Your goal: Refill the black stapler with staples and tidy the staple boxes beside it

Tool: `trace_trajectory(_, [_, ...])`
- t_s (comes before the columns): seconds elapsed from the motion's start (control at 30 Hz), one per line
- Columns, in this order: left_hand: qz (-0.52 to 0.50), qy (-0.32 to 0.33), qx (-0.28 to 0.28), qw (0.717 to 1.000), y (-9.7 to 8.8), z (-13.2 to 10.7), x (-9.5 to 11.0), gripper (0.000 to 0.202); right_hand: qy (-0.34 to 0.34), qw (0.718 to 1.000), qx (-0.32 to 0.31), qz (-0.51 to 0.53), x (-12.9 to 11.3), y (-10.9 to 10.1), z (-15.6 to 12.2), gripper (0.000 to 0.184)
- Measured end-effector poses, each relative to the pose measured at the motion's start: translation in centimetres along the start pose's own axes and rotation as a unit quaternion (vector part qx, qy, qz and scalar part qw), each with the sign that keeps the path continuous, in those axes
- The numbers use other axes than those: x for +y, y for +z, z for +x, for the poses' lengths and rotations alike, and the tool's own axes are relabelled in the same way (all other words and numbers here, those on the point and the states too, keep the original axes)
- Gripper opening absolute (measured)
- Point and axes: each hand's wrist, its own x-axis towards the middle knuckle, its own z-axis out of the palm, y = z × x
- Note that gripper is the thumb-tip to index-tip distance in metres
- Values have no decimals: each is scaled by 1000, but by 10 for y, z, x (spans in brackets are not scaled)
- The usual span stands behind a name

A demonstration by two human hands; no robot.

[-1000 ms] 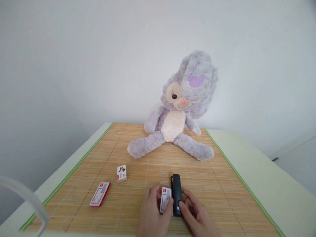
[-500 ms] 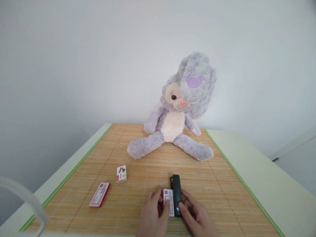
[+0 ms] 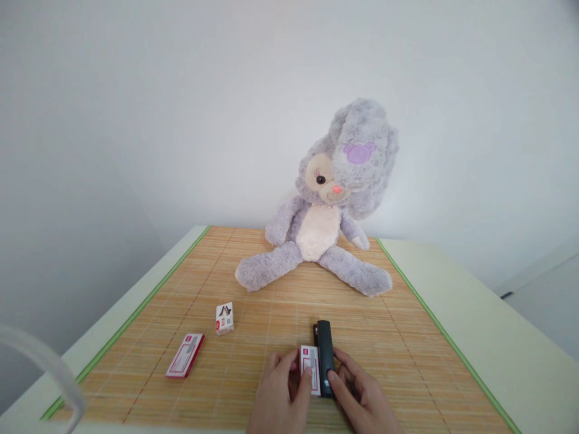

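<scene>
A black stapler (image 3: 324, 354) lies on the bamboo mat (image 3: 407, 337) near the front edge. A small white and red staple box (image 3: 310, 367) lies flat right beside it on its left. My left hand (image 3: 280, 401) rests its fingers on that box, thumb on its left edge. My right hand (image 3: 359, 398) touches the stapler's near end with thumb and forefinger. Both hands sit low in the view, partly cut off by the bottom edge.
A second flat red and white box (image 3: 185, 355) lies at the front left. A small white box (image 3: 224, 317) stands behind it. A grey plush rabbit (image 3: 328, 205) sits against the wall at the back. Pale table top (image 3: 474, 325) shows right of the mat.
My left hand has pushed the staple box from a tilted hold to lying flat against the stapler. My right hand has stayed on the stapler.
</scene>
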Motion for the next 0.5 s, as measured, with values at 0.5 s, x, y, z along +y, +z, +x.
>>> trace_trajectory(0.5, [175, 44, 250, 951, -88, -7, -46, 47, -1, 1000, 8, 3, 2, -1, 1, 70])
